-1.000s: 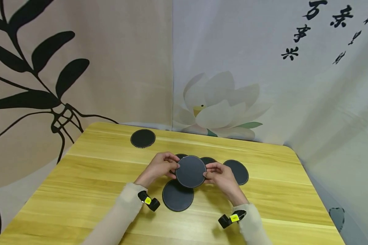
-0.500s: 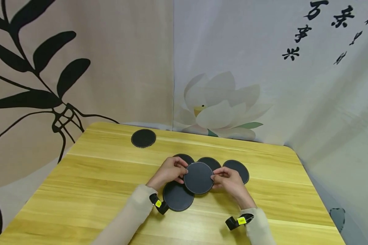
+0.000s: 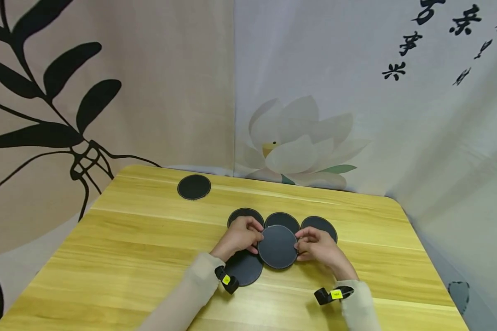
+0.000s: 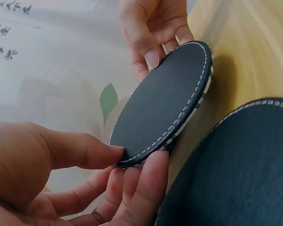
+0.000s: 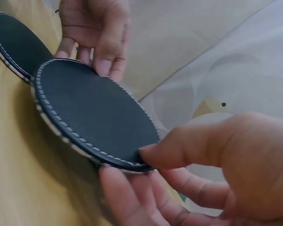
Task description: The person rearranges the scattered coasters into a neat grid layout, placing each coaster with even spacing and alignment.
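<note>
Between my two hands is a round black coaster (image 3: 278,247) with white stitching round its edge. My left hand (image 3: 242,236) pinches its left edge, thumb on top and fingers beneath. On the opposite edge my right hand (image 3: 322,250) pinches it the same way. In both wrist views the held coaster (image 4: 162,101) is raised over the table, with a pale patterned underside showing at its rim. A second coaster (image 3: 245,271) lies just to its left and nearer, partly hidden by my left hand and wrist camera.
Behind the hands three coasters lie in a row: a left one (image 3: 245,213), a middle one (image 3: 282,219) and a right one (image 3: 320,224). Another coaster (image 3: 194,187) sits by the far edge of the wooden table (image 3: 128,248). Printed curtains (image 3: 182,92) hang behind it.
Both hands have carried the held coaster to the right and nearer to me. More of the left and middle coasters behind now shows. The coasters on the table have stayed put.
</note>
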A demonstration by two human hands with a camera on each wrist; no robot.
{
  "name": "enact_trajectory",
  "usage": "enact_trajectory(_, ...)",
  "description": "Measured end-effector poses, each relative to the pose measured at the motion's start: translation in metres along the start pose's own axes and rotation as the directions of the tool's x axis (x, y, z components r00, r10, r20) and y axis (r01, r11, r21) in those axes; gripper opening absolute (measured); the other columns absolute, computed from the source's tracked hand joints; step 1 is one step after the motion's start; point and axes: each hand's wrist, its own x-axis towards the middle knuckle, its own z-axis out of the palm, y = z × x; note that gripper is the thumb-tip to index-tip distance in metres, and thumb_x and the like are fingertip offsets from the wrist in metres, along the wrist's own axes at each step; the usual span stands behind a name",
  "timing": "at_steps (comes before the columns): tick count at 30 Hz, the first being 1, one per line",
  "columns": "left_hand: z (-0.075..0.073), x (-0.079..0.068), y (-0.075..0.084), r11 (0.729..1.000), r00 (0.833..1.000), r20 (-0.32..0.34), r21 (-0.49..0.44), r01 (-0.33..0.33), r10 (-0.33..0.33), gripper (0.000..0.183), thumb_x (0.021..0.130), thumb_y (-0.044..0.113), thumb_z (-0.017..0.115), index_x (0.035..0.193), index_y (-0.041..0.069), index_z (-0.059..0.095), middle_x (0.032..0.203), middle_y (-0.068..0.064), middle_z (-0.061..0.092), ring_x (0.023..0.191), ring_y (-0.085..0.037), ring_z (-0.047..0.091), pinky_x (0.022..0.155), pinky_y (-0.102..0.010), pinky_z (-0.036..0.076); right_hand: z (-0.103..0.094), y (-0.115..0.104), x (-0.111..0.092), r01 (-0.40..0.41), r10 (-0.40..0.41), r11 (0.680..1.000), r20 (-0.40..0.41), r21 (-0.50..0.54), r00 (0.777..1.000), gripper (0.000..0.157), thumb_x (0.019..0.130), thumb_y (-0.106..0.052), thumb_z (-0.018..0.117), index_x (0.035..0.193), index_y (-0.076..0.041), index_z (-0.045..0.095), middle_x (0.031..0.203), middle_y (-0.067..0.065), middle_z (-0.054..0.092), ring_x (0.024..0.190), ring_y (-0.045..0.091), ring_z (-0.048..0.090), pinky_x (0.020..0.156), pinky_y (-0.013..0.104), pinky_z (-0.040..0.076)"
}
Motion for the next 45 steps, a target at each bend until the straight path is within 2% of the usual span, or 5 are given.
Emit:
enact_trajectory(15, 0.014, -0.006, 0.001, 0.995, 0.999, 0.036, 0.102, 0.006, -0.01, 0.015, 0.088, -0.004, 0.071, 0.101, -0.001, 0.065, 0.074, -0.01, 0.06, 0.06, -0.02, 0.062, 0.059, -0.036, 0.064, -0.014, 0.001, -0.004, -0.031, 0.037, 0.998, 0.123, -0.054, 0.992, 0.029, 0.09, 0.004, 0.061, 0.118, 0.008, 0.056, 0.093, 0.015, 0.064, 0.082, 0.024, 0.068, 0.073, 0.042, 0.065)
enact_trajectory(21, 0.016, -0.011, 0.002, 0.992, 0.999, 0.045, 0.124, -0.001, -0.005, 0.015, 0.084, -0.007, 0.073, 0.096, -0.002, 0.065, 0.074, -0.016, 0.064, 0.057, -0.02, 0.063, 0.057, -0.035, 0.063, -0.017, 0.002, -0.005, -0.031, 0.043, 0.997, 0.167, -0.071, 0.985, 0.025, 0.089, 0.005, 0.062, 0.114, 0.007, 0.057, 0.091, 0.014, 0.064, 0.083, 0.024, 0.067, 0.073, 0.042, 0.065)
enact_trajectory(29, 0.018, -0.015, 0.004, 0.977, 0.998, 0.06, 0.214, -0.019, 0.007, 0.012, 0.084, -0.005, 0.076, 0.091, -0.001, 0.066, 0.073, -0.015, 0.069, 0.056, -0.021, 0.067, 0.056, -0.035, 0.063, -0.019, 0.001, -0.009, -0.036, 0.059, 0.993, 0.216, -0.111, 0.974, 0.023, 0.088, 0.006, 0.065, 0.109, 0.009, 0.057, 0.09, 0.016, 0.068, 0.079, 0.023, 0.07, 0.073, 0.042, 0.065)
enact_trajectory(38, 0.024, -0.018, 0.006, 0.947, 0.999, 0.045, 0.318, -0.029, 0.015, 0.012, 0.082, -0.005, 0.079, 0.083, 0.003, 0.07, 0.069, -0.011, 0.069, 0.056, -0.022, 0.069, 0.054, -0.032, 0.061, -0.017, -0.001, -0.012, -0.055, 0.099, 0.978, 0.21, -0.202, 0.973, 0.021, 0.085, 0.005, 0.071, 0.102, 0.008, 0.061, 0.085, 0.014, 0.068, 0.072, 0.022, 0.072, 0.07, 0.039, 0.065)
enact_trajectory(45, 0.027, -0.017, 0.003, 0.927, 0.999, 0.031, 0.374, -0.036, 0.026, 0.013, 0.08, -0.005, 0.081, 0.079, 0.004, 0.071, 0.064, -0.01, 0.068, 0.054, -0.019, 0.066, 0.05, -0.03, 0.058, -0.013, 0.0, -0.015, -0.055, 0.104, 0.966, 0.184, -0.253, 0.977, 0.018, 0.082, 0.007, 0.07, 0.099, 0.009, 0.063, 0.085, 0.015, 0.07, 0.071, 0.021, 0.072, 0.068, 0.039, 0.065)
